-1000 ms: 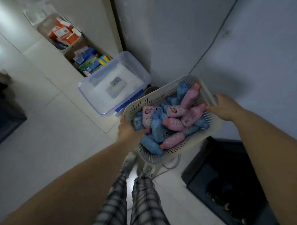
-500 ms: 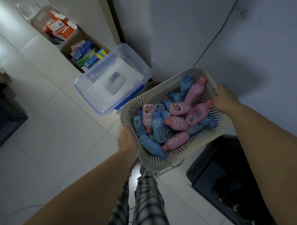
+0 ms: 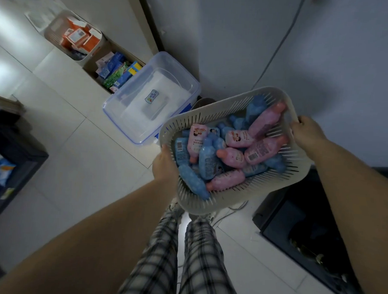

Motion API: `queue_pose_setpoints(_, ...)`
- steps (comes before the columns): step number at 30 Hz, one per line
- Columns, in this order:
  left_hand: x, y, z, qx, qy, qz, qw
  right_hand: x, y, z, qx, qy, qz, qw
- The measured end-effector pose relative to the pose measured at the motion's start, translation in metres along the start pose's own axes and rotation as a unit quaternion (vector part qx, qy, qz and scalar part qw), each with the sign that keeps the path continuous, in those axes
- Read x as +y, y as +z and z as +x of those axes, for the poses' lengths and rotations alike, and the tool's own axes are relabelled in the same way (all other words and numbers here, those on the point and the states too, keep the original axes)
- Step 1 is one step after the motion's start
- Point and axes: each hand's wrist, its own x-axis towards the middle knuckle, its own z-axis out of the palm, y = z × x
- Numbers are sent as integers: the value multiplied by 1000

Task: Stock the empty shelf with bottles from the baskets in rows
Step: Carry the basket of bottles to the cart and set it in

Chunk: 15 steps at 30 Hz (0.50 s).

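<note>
Bottles (image 3: pixel 230 157) lay heaped in the basket (image 3: pixel 298 173); left hand (image 3: pixel 165 165) gripped its 9 o'clock rim, right hand (image 3: pixel 307 131) its 2 o'clock rim; a tilt might spill them.

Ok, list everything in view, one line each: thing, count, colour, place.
basket: one, white, slotted, held above the floor
pink bottles: about six, heaped in the basket
blue bottles: several, count unclear, heaped with the pink ones
clear tub: one, blue-trimmed lid, on the floor by the wall
orange boxes: several, in a pale bin, far left
cardboard box: one, brown, holds blue and green packs
black crate: one, floor, lower right
cable: one, on the wall
plaid trousers: legs, below the basket
hands: left hand and right hand grip opposite rims
</note>
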Motion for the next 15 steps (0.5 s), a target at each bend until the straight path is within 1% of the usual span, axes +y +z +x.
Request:
queue_pose_setpoints(3,23,-14,5,-14,45,72,996,18,5,-33,-6,35,49,998)
queue_pose_setpoints(6,48,-29,6,-39,90,136,986,36,8,-67,18,62,106,992)
queue_pose_setpoints(11,72,-41,2,-101,89,150,979,41,3,-145,73,118,209,968)
queue_pose_setpoints(14,81,-46,-9,-154,104,180,966,45,4,-186,104,160,264,946)
queue_pose_setpoints(15,83,-47,-10,-159,107,188,963,46,3,-197,113,170,278,939)
